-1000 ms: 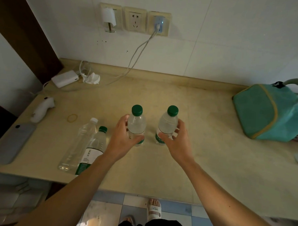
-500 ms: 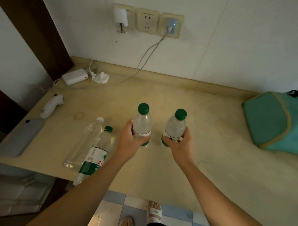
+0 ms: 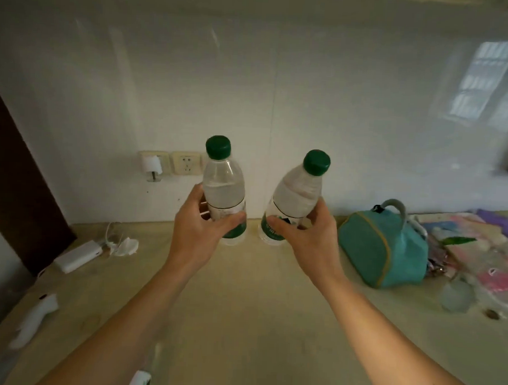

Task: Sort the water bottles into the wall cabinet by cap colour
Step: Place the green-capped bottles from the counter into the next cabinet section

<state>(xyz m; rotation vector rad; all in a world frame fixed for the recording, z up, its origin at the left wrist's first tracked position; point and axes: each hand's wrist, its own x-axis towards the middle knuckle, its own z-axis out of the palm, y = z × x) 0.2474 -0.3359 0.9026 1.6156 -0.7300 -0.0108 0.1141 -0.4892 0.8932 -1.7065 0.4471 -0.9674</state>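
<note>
Your left hand [image 3: 200,228] is curled around the clear plastic bottle with the green cap [image 3: 224,191], held up above the tan counter [image 3: 242,308]. Your right hand [image 3: 306,238] grips the tilted green-capped bottle [image 3: 294,200]; I think it could slip or bump the other one. The label words are too blurry to read.

— Item one, left hand [image 3: 200,230]? State and pose.
— Forearm reaching forward and up from lower left; fingers and thumb curled in a grip, thumb toward the right.
— Item two, right hand [image 3: 310,238]?
— Forearm reaching from lower right; fingers curled in a grip, thumb toward the left. Both raised, level, near each other, apart.
</note>
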